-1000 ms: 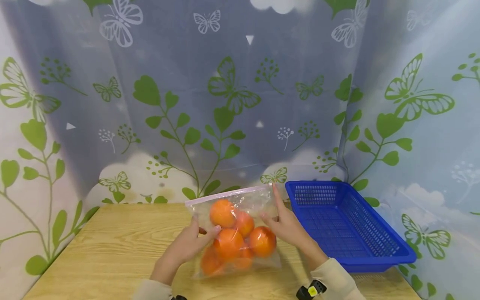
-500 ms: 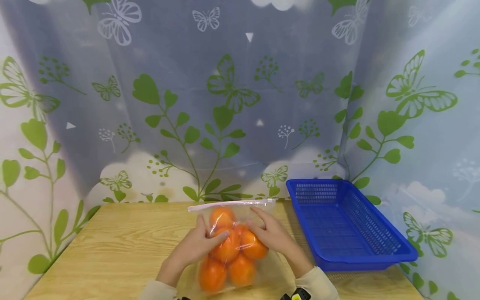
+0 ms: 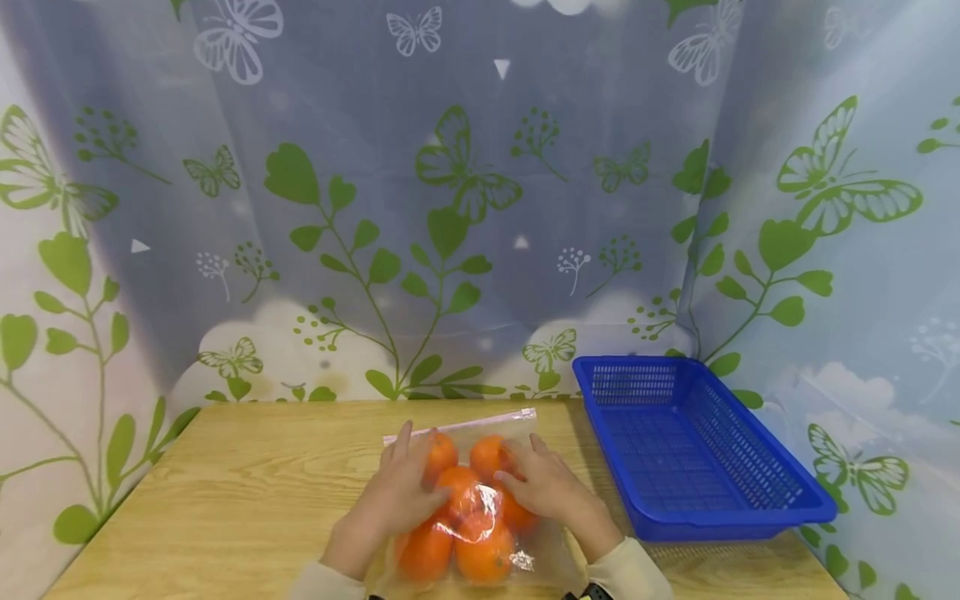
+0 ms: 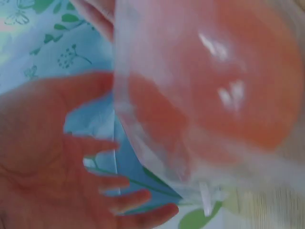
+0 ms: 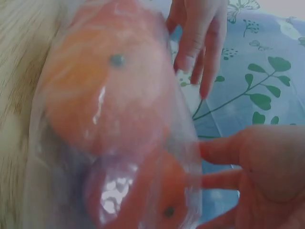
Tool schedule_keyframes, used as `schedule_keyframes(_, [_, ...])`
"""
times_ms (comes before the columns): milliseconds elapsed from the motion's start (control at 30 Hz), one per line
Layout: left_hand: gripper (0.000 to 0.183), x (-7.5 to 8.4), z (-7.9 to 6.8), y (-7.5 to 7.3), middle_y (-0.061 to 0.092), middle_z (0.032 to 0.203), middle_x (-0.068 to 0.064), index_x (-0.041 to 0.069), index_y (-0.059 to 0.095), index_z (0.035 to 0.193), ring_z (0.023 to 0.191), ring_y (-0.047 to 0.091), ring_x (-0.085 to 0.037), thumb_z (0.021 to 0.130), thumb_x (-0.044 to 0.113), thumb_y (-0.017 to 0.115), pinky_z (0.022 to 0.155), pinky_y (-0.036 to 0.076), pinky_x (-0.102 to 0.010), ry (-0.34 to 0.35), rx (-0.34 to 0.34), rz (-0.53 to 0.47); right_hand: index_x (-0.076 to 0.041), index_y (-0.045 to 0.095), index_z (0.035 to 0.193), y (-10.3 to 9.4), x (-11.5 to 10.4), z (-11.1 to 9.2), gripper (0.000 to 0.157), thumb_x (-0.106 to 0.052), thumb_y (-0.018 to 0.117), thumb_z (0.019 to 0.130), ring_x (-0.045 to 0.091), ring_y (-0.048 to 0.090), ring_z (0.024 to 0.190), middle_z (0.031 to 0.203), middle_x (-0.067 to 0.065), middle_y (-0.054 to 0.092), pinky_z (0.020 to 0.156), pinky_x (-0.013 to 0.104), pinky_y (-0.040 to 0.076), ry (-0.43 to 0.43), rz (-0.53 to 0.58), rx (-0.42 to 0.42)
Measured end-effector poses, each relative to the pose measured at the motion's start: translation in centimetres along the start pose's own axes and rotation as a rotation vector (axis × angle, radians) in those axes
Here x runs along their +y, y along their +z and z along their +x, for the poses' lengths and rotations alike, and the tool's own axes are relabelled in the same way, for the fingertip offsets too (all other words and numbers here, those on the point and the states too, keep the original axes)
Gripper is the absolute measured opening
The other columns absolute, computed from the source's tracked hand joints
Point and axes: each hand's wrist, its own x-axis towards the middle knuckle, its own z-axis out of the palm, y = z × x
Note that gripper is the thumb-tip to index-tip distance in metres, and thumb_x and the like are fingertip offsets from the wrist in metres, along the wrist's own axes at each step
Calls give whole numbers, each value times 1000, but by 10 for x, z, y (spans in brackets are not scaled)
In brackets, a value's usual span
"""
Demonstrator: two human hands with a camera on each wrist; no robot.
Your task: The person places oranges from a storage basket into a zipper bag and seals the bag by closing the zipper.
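Note:
A clear zip bag [image 3: 543, 542] with several oranges [image 3: 483, 550] inside lies on the table, its pale pink zip strip [image 3: 480, 422] at the far end. My left hand [image 3: 397, 492] rests over the bag's left side, fingers spread, thumb near the middle fruit. On the opposite side my right hand [image 3: 551, 483] lies with its fingers loosely extended over the upper right oranges. The left wrist view has the left hand [image 4: 52, 143] with its thumb at the plastic. Stems show on two oranges [image 5: 109, 95] in the right wrist view, with the right hand's fingers beside the bag.
A blue plastic basket [image 3: 735, 521] with perforated walls stands to the right of the bag. The wooden table [image 3: 247, 483] extends to the left. A curtain [image 3: 480, 275] with butterflies and leaves hangs behind and at both sides.
The bag has come down from a raised, tilted position and lies flatter and nearer. My hands have loosened from its sides and spread over it. The oranges have shifted inside.

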Motion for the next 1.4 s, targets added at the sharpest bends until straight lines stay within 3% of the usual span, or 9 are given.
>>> schedule_keyframes(133, [84,5,-4,5,7,171,-28,11,38,159,155,6,-58,93,51,71,109,39,-79,61,-165,28,-6,43,156,1,-6,-3,67,-44,58,103,64,23,148,161,40,24,117,78,29,3,-26,-123])
schedule_keyframes(233, [84,4,-4,9,11,170,-30,16,38,160,154,3,-61,93,57,68,108,37,-81,46,-220,62,-6,32,161,6,-10,-6,74,-50,50,105,67,16,148,165,40,11,115,79,30,30,-74,-207])
schedule_keyframes(400, [84,-4,-2,14,9,170,-29,23,35,162,151,7,-65,93,59,67,107,34,-85,14,-232,46,-9,23,164,14,-11,-8,76,-55,41,106,72,25,142,167,37,3,110,81,35,80,-96,-232])
schedule_keyframes(600, [85,-8,-2,14,-5,170,-31,25,35,161,146,17,-69,91,60,69,103,36,-86,-11,-225,3,-10,21,165,16,-9,-7,78,-58,40,106,63,44,136,168,35,5,110,74,42,93,-68,-233])
schedule_keyframes(867, [86,-15,-1,5,-10,168,-33,21,37,161,131,52,-59,90,52,74,108,45,-72,-53,-202,-21,-5,25,163,23,-7,-5,82,-58,47,104,58,44,140,165,39,11,114,70,41,16,40,-180])
schedule_keyframes(1200, [85,-21,-1,-6,-8,168,-33,23,37,161,133,49,-61,90,52,74,107,42,-77,-80,-227,-18,-8,27,163,29,-9,-4,80,-58,47,104,58,43,141,166,37,13,113,71,42,-16,49,-152])
schedule_keyframes(1400, [85,-23,-2,-11,-1,168,-35,23,37,161,137,43,-63,90,51,74,108,39,-79,-107,-246,-12,-10,28,163,24,-11,-5,79,-58,46,103,58,43,141,166,36,16,112,72,42,30,37,-183])
